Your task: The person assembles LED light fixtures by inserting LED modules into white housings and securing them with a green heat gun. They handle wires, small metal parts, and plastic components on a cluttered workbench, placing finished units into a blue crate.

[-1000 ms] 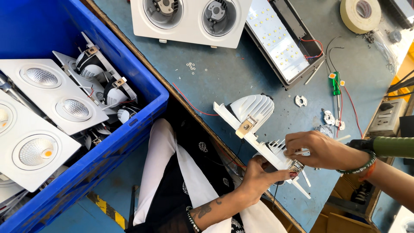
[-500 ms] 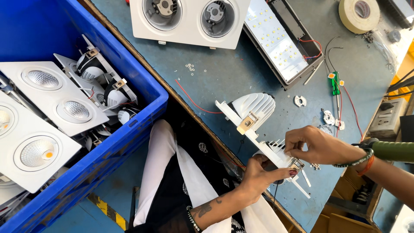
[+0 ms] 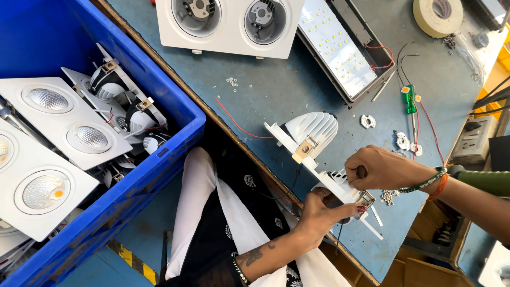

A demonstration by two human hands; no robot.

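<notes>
A white twin downlight fixture (image 3: 311, 139) stands on edge at the front rim of the blue-grey workbench (image 3: 255, 106). Its ribbed white heat sink faces up and a brass spring clip sits on its frame. My left hand (image 3: 324, 212), on a tattooed forearm, grips the fixture's lower end from below. My right hand (image 3: 380, 169), with bangles at the wrist, is closed over the second lamp housing from above, fingers pinched on it. A metal clip (image 3: 366, 199) shows between the two hands.
A blue crate (image 3: 159, 154) on the left holds several white twin downlights. Farther back on the bench lie another twin fixture (image 3: 228, 24), an LED panel (image 3: 340, 48), a tape roll (image 3: 436, 15), a green screwdriver (image 3: 410, 98), loose screws (image 3: 390, 196) and red wires.
My right hand has slid slightly left along the fixture's lower housing. My left hand keeps its hold, and the fixture has barely moved.
</notes>
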